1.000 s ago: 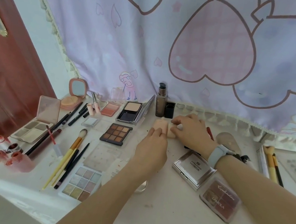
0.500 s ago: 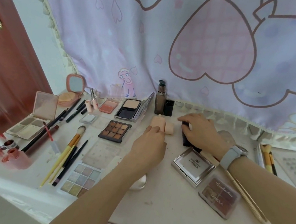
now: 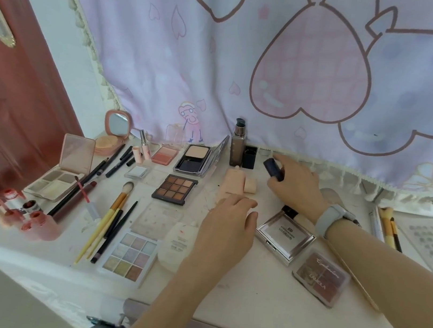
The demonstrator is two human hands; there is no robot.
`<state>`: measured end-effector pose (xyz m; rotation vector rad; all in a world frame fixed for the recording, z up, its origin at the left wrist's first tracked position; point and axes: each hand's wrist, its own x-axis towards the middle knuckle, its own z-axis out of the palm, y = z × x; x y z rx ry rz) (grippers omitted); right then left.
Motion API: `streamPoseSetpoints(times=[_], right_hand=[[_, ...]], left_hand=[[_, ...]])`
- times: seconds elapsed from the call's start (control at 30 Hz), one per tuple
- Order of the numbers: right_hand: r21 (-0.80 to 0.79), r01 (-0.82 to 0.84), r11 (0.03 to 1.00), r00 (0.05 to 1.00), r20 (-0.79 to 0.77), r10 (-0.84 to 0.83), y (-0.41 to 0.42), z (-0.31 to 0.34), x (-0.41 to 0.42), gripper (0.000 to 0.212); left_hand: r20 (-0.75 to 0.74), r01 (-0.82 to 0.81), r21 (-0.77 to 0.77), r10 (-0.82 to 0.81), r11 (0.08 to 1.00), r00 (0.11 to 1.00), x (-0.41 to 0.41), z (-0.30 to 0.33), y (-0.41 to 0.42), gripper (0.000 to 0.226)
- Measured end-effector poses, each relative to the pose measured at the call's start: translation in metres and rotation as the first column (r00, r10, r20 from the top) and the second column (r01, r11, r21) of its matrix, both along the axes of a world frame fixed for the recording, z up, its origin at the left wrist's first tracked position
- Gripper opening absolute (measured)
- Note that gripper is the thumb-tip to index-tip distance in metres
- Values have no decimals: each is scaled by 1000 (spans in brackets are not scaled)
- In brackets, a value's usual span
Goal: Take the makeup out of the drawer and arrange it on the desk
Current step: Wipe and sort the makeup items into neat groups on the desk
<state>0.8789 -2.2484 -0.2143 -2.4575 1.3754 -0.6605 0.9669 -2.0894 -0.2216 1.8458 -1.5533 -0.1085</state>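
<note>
Makeup covers most of the desk [image 3: 259,305] already: palettes, brushes [image 3: 111,212], compacts and a foundation bottle [image 3: 237,146] lie in rough rows, so we judge the arranging well advanced. Our right hand [image 3: 294,186] pinches a small dark tube [image 3: 273,168] just beside the black box [image 3: 249,156] at the back, probably to stand it there. Our left hand [image 3: 229,222] rests with relaxed fingers over the near end of a peach sponge [image 3: 231,185]. We cannot see the drawer, so what remains inside is unknown. Pink items at the left edge are blurred, and our right forearm hides part of a long gold thing.
</note>
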Motion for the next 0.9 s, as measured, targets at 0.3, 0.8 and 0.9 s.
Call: streamPoseSetpoints(times=[0.3, 0.8, 0.9], right_hand=[[452, -395, 799, 681, 729, -76, 70, 30, -47, 21], [203, -323, 924, 731, 673, 108, 105, 8, -62, 12], [217, -338, 916, 735, 669, 113, 107, 6, -63, 13]], left_hand=[[-286, 33, -138, -71, 990, 956, -17, -7, 16, 44], [-102, 66, -209, -88, 976, 991, -48, -18, 20, 34], [-18, 50, -194, -55, 980, 998, -47, -17, 20, 52]])
